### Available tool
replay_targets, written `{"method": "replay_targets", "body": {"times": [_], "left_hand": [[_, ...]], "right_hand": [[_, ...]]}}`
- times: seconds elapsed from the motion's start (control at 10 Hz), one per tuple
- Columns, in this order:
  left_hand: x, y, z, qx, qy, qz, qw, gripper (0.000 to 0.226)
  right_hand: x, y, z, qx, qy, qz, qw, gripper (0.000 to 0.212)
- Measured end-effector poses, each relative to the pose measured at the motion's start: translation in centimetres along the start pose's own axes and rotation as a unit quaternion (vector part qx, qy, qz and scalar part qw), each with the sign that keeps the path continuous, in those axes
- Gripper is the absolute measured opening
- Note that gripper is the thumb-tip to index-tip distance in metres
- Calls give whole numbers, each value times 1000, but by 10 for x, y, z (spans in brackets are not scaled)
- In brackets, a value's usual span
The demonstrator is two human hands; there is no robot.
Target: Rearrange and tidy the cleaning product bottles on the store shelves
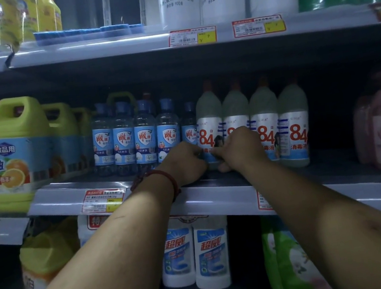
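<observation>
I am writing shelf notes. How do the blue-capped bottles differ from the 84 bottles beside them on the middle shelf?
The blue-capped bottles are clear and shorter; the 84 bottles are white and taller. The blue-capped bottles carry a blue shield label; the 84 bottles show a large red 84. Both stand upright in rows on the middle shelf.
</observation>
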State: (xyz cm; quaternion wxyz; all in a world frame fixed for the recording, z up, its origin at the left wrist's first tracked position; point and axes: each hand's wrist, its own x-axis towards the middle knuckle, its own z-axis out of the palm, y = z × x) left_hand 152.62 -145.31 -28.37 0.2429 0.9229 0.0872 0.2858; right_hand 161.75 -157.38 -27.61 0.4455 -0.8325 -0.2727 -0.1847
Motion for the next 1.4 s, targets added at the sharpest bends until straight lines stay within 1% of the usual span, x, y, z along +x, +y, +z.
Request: {"method": "replay_targets", "body": {"times": [0.1,0.2,0.3,0.4,0.5,0.6,0.7,0.9,1.0,1.1,1.2,1.3,1.4], "left_hand": [[0,-1,1,-6,21,0,1000,33],[-1,1,1,-3,34,1,999,33],[-5,4,2,-15,38,8,999,37],[-7,4,0,-31,47,8,998,26],[-6,4,0,-56,10,17,998,20],[-4,5,1,-50,-24,22,998,33],[-3,3,0,-52,-32,22,998,36],[-3,5,0,-41,-37,33,998,38],[-6,7,2,-41,-23,27,999,32],[-9,11,3,7,57,29,998,23],[-19,22,-3,49,124,48,990,17],[-37,36,-12,83,136,57,986,30],[-61,57,-23,130,103,45,985,47]], "right_hand": [[0,-2,-2,18,-32,8,999,36],[-2,-1,-29,66,-86,25,994,26],[-7,19,-71,85,-41,-2,996,16],[-9,56,-103,46,74,-24,996,23],[-5,78,-118,-18,138,9,990,52],[1,84,-114,37,92,100,990,66],[5,88,-108,78,55,134,986,50],[6,94,-107,54,63,97,992,45],[6,93,-104,40,73,98,992,47],[5,88,-107,24,64,95,993,49],[-5,78,-119,-29,44,76,996,45],[-28,68,-129,-99,47,-25,994,35],[-51,52,-139,-103,10,-123,987,38]]}}
